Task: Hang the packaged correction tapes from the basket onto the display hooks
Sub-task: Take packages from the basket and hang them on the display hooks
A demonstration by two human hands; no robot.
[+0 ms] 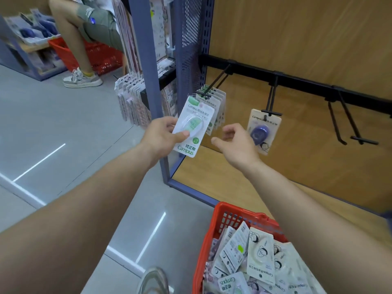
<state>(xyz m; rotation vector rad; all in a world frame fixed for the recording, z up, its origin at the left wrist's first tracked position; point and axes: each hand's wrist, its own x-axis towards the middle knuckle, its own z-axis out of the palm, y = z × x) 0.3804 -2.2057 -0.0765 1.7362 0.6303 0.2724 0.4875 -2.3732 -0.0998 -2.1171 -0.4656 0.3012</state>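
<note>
At 5 o'clock, nearest the camera, the red basket [222,217] sits on the grey floor [53,124] w/ a heap of packaged correction tapes [261,255] inside, cards lying every which way, some face-down. At 6 o'clock, a shoe toe [152,281]. Both bare forearms reach up from the bottom edge.

Just left of centre, the left hand [163,134] pinches a green pack [194,126]: thumb across the front by the blister's lower edge, fingers behind the card. The pack is tilted, top leaning toward 1 o'clock, w/ its top edge right by the tip of the left hook [218,80]. Can't tell if the hang-hole is on the wire.

Just right of centre, the right hand [237,143] has hold of nothing: fingers loosely curled, thumb pointing toward 9 o'clock, apart from the green pack.

Beyond the hands, the left hook carries a stack of packs [219,98]. The next hook [272,98], toward 3 o'clock, carries one purple pack [264,130]. A third hook [351,119] is further toward 3 o'clock. All hang off a black rail [297,79] on a wood back panel [297,28], w/ a blue perforated upright [191,39] at 12 o'clock.

Far off at 10–11 o'clock: another person's leg [72,43] & a second red basket [101,58].
</note>
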